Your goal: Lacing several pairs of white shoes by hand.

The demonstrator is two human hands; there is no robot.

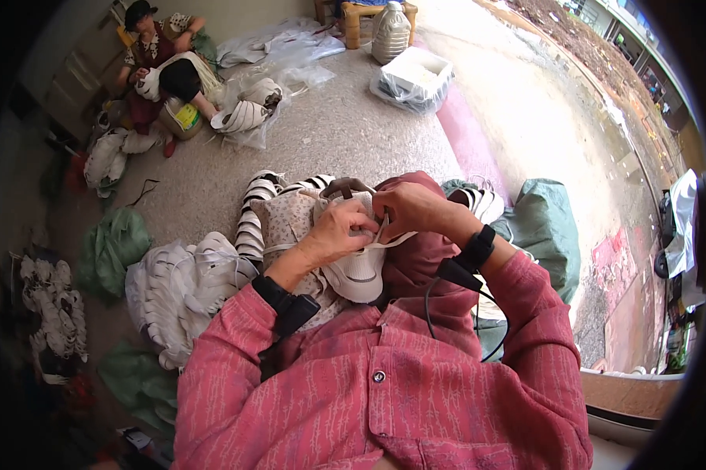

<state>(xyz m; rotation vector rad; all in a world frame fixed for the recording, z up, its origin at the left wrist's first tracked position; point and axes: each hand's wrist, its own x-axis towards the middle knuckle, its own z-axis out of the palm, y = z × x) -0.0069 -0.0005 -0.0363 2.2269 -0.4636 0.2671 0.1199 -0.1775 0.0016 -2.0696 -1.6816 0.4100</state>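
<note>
A white shoe upper (358,283) with a brown collar lies on my lap, its rounded toe end toward me. My left hand (339,233) is closed on its left side, fingers curled over the lacing area. My right hand (417,210) pinches at the upper's middle, thumb and forefinger together. From between the hands a white lace (394,241) runs out to the right. Both sets of fingertips nearly meet, and exactly what lies between them is partly hidden. A floral cloth (285,219) covers my left leg under the work.
Nested stacks of white uppers (182,286) lie at my left, beside green bags (116,244). More uppers (482,205) and a green sack (547,227) sit at my right. Farther off are a white tub (417,74), a large bottle (392,33) and a seated person (161,63) holding an upper.
</note>
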